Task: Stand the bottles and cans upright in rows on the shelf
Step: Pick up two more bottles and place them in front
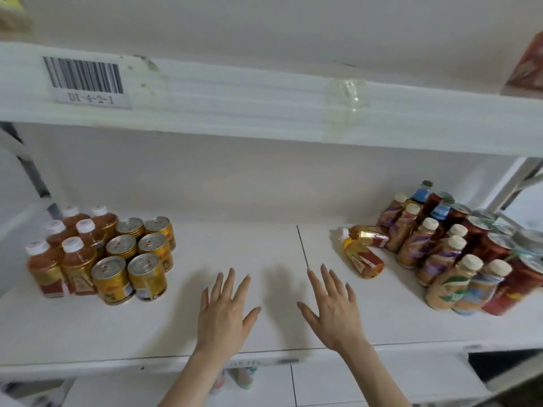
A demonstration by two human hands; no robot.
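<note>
Amber white-capped plastic bottles point(63, 259) and gold metal cans point(132, 259) stand in rows at nine o'clock. At three, two toppled amber bottles point(363, 259) lie against a crowded upright cluster point(440, 254). A broad white shelf board point(264, 245) stretches between the groups. Left hand point(224, 315) and right hand point(332, 312) reach over the front edge at six, palms down, fingers spread wide, holding nothing.

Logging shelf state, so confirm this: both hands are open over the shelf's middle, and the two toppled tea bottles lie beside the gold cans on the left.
The head view shows the two toppled tea bottles on the right, beside the cream-capped bottles, not by the gold cans. The left hand and right hand are open over the middle of the shelf.
</note>
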